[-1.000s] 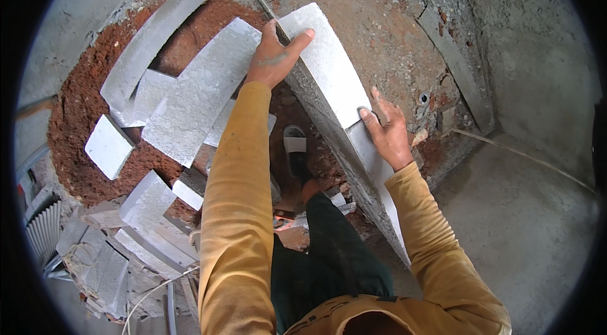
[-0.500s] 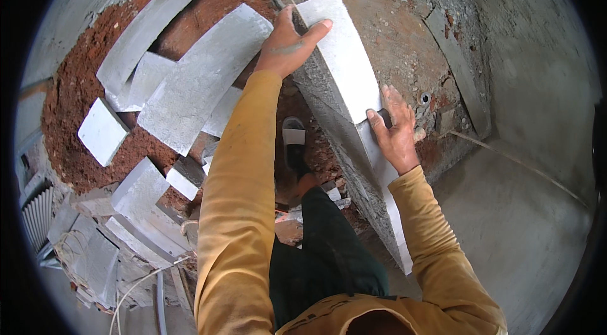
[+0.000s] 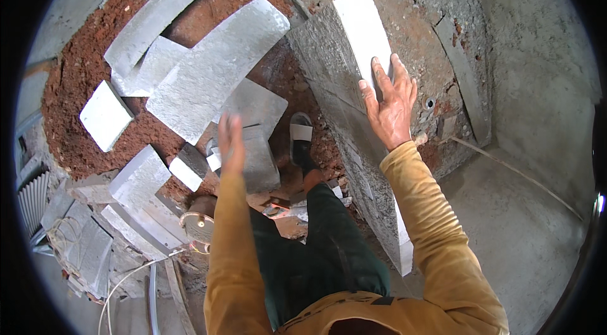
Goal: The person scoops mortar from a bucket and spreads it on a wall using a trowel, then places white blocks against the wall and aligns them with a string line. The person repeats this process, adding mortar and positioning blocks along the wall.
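Observation:
A long wall of pale blocks (image 3: 335,82) with a rough grey side runs diagonally at centre right, topped by a bright white block (image 3: 359,25). My right hand (image 3: 391,104) rests on that block with fingers spread. My left hand (image 3: 231,142), smeared by motion, is away from the wall, over grey slabs (image 3: 256,158) by my legs; its fingers are unclear. Left of it, a broad curved slab (image 3: 215,60), a narrow curved slab (image 3: 161,3) and a small white square piece (image 3: 106,117) lie on red soil (image 3: 73,114).
A round-bladed power tool (image 3: 196,224) lies beside my left forearm, with a pale cable (image 3: 126,281). Cut slabs and scraps (image 3: 91,253) fill the lower left. Concrete walls (image 3: 537,63) stand at right, with a thin rod (image 3: 518,177) across the corner. My sandalled foot (image 3: 300,136) is between slabs and wall.
My left hand has let go of the block and moved down and left. My right hand has shifted up onto the white block's top, its fingers now spread.

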Demonstrator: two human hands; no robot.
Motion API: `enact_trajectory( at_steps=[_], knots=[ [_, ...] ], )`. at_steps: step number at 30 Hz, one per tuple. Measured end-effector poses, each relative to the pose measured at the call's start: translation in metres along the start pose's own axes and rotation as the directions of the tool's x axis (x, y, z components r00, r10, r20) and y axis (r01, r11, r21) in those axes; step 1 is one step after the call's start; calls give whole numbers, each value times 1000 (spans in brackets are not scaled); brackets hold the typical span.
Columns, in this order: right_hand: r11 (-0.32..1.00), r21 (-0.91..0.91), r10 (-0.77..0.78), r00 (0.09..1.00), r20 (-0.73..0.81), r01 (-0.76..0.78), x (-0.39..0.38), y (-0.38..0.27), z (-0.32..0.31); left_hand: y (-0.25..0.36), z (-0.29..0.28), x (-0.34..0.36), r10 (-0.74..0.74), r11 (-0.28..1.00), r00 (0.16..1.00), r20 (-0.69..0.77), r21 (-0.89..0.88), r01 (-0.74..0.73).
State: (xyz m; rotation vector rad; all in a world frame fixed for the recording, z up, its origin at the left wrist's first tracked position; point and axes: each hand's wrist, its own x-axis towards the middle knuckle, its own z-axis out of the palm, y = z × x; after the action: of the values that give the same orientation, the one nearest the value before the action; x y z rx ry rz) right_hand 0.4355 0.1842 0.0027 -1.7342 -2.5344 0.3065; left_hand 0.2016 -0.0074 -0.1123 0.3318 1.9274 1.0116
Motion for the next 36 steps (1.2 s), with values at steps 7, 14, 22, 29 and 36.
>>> enact_trajectory(
  at_steps=[7, 14, 22, 29, 36],
  knots=[
    [992, -96, 79, 997, 4, -78, 0, -9, 2, -177, -225, -217, -205, 886, 933, -294, 349, 305],
    [981, -154, 130, 987, 94, -115, -104, -37, -38, -287, -379, -373, -469, 443, 867, 168, 894, 66],
    [518, -382, 754, 198, 626, -765, -451, -87, -48, -227, -499, -253, -388, 810, 864, -321, 328, 486],
    [261, -6, 803, 213, 556, -965, -510, -115, -85, -117, -518, -160, -208, 922, 971, -120, 306, 236],
    [127, 283, 784, 270, 559, -951, -544, -154, -76, -65, -485, -122, -64, 935, 998, -28, 347, 70]
  ],
)
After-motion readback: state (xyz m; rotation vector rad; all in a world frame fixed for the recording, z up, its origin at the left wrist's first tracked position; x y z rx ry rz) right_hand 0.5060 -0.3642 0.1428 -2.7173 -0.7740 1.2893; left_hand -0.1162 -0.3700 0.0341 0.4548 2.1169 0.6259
